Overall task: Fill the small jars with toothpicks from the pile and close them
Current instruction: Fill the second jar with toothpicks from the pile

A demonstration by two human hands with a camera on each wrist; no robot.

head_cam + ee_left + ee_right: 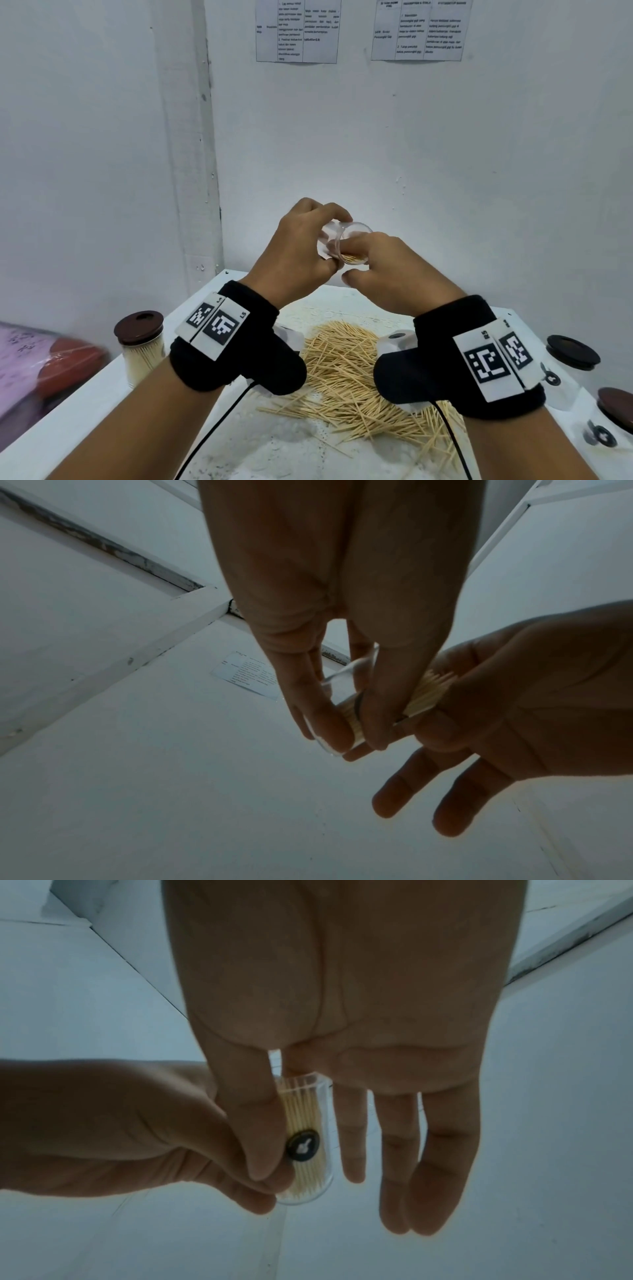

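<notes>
- Head view: white table [85,404], with the loose pile [346,383] of toothpicks spread across its middle, still large. Judgement: plenty of filling left.
- Left edge of table: a capped jar [141,346], brown lid on, packed with toothpicks. Reads as finished.
- Right edge: two more lidded jars [572,356], partly cut off by the right wrist band and the frame edge; contents not legible, so whether they are filled I cannot tell.
- Both hands raised above the far end of the table, meeting at one clear open jar [346,241], tilted with its mouth toward the camera, no lid on it.
- Left hand [301,246]: fingers curled round the jar body, holding it. Left wrist view shows the jar [337,723] between its thumb and fingers.
- Right hand [387,274]: thumb and forefinger pinched at the jar mouth on a bundle of toothpicks [428,693]; other fingers hang straight and slack.
- Right wrist view: toothpicks [303,1139] lie lengthwise inside the jar [322,1150], filling only part of its width; a small dark round sticker [303,1145] sits on the wall.
- Judgement: this jar is mid-fill, roughly part full, capping not yet done. Its lid is not identifiable in any view.
</notes>
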